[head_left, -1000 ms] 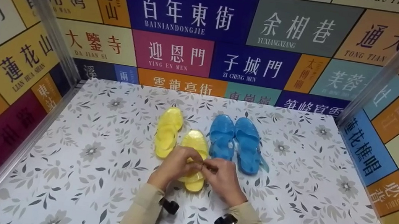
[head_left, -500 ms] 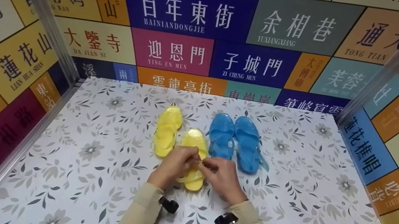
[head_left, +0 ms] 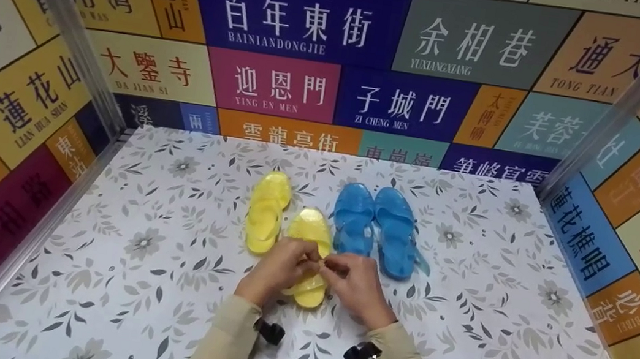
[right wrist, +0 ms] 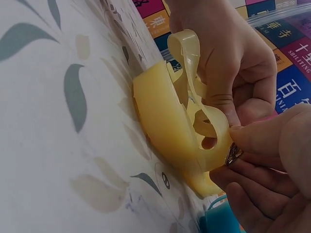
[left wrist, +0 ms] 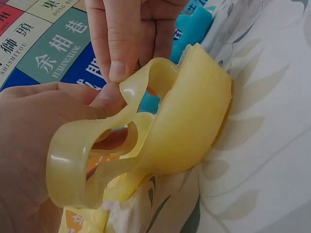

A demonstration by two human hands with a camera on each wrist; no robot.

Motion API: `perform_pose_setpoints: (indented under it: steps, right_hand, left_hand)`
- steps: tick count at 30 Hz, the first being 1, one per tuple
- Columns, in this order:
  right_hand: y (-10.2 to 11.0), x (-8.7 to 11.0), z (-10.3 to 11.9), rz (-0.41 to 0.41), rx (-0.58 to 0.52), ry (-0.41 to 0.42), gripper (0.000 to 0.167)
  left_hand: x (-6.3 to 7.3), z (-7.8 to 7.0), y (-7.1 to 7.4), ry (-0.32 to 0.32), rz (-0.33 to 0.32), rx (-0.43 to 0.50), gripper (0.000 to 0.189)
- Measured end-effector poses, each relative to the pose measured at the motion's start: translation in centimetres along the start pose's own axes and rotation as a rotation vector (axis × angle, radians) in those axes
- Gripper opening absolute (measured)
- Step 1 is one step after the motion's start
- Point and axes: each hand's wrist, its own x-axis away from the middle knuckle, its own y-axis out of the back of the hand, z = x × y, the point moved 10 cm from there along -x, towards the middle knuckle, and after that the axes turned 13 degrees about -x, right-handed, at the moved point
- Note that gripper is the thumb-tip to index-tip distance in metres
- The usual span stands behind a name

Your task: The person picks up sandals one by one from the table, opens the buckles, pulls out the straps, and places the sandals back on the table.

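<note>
A yellow jelly sandal [head_left: 310,223] lies on the table under both hands, toe pointing away from me. Its strap [left wrist: 73,162] arches up over the heel end. My left hand [head_left: 282,268] pinches the strap between thumb and fingers. Opposite it, my right hand [head_left: 358,285] pinches the strap end at a small metal buckle [right wrist: 234,153], seen in the right wrist view. The fingertips of both hands nearly meet at the sandal's right side. Fingers partly hide the buckle, so whether the strap passes through it cannot be made out.
The other yellow sandal [head_left: 267,213] lies just left and farther back. A pair of blue sandals, left one [head_left: 354,218] and right one [head_left: 396,233], stands close on the right. Printed panels [head_left: 283,85] wall in the flower-patterned tabletop [head_left: 155,300] at back and sides.
My left fingers have drawn in from reaching over the strap to a tighter pinch near its end. My right hand and the sandals stay nearly where they were.
</note>
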Motion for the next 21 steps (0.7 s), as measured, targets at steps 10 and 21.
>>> perform_pose_setpoints:
  steps: [10,21]
  right_hand:
    - [0.1,0.1,-0.1,-0.013,-0.030,0.002,0.011]
    - [0.0,0.1,-1.0,0.002,-0.047,-0.084,0.017]
  left_hand:
    - [0.4,0.8,1.5,-0.008,-0.081,0.016,0.040]
    - [0.1,0.1,1.8,-0.061,-0.055,-0.093,0.012]
